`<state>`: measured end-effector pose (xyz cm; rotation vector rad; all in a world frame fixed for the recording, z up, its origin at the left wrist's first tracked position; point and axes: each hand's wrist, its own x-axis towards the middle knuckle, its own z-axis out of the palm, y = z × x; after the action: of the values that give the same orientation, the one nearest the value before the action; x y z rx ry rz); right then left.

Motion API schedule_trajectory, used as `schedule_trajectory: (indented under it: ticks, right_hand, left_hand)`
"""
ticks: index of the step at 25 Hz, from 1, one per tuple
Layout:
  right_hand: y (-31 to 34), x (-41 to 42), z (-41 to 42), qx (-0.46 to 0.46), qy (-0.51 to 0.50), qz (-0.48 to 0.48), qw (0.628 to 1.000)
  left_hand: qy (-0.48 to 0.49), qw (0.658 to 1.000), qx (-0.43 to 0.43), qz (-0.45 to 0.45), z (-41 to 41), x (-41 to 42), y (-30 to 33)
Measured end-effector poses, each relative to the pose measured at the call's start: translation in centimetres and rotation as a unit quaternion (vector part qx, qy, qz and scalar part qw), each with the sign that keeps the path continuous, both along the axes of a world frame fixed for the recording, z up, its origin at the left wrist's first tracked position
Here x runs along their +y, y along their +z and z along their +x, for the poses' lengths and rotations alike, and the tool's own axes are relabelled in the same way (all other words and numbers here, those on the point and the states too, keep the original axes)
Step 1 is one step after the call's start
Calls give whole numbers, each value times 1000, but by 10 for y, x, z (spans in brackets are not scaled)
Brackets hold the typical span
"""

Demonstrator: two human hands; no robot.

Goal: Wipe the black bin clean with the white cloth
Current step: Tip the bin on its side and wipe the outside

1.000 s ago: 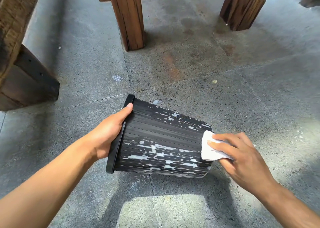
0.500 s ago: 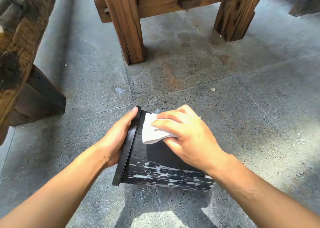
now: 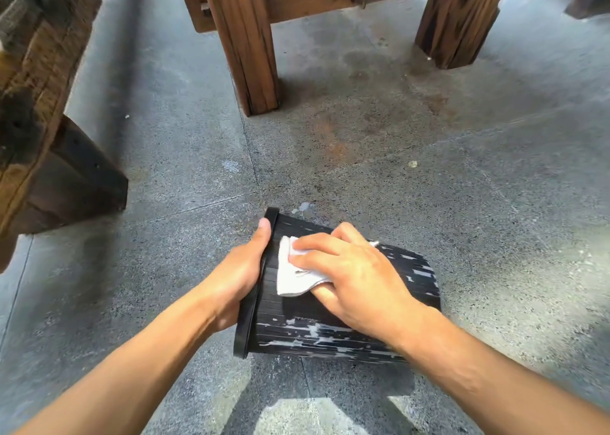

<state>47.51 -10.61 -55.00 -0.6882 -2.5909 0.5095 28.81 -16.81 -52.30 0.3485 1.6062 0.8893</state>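
The black bin lies on its side above the concrete floor, its ribbed wall streaked with white residue low down and at the right end. My left hand grips its rim at the left, thumb along the rim's top. My right hand presses the folded white cloth flat against the bin's upper wall, close to the rim. The bin's opening faces left and its inside is hidden.
Thick wooden bench legs stand on the floor ahead, another leg at the back right. A dark wooden beam and block sit at the left. Grey concrete floor lies all around, with stains and a small pebble.
My right hand carried the cloth from the bin's right end across to the rim end. Since half a second ago it has slid slightly down the wall. The left hand kept its hold.
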Motion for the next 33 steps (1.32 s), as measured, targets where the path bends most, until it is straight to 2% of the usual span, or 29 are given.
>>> schedule_trajectory:
  ticks: [3,7,11,16,18,20,23,25,27,33]
  right_hand:
    - [-14,9,45,-19,-58,-18,998]
    - [-25,10,104,-52,-142,-38,988]
    - [-37,4,152,-52,-198,-12,979]
    - [-46,1,177,-35,-329,-12,944]
    - [-38,1,167,8,-365,3,931]
    - [-21,5,144,62,-356,25,932]
    - [8,6,89,132,-237,39,962]
    - [17,1,49,131,-134,37,982]
    - [20,1,14,117,-78,24,990]
    - [26,-1,-23,109,-74,19,991]
  left_hand:
    - [14,1000,-10,-19,-3,-2,-3]
    - [1,1000,-13,3,-3,2,-3]
    - [4,999,-30,9,-2,4,-4]
    - [2,994,-87,59,-8,5,1]
    - [-2,992,-102,76,-9,6,4]
    - [-5,990,-109,84,-3,10,8]
    - [-20,994,-81,64,7,16,14]
    - [-24,997,-51,45,10,17,19]
    - [-32,999,-12,32,11,17,20]
    - [-40,994,60,88,-8,17,37]
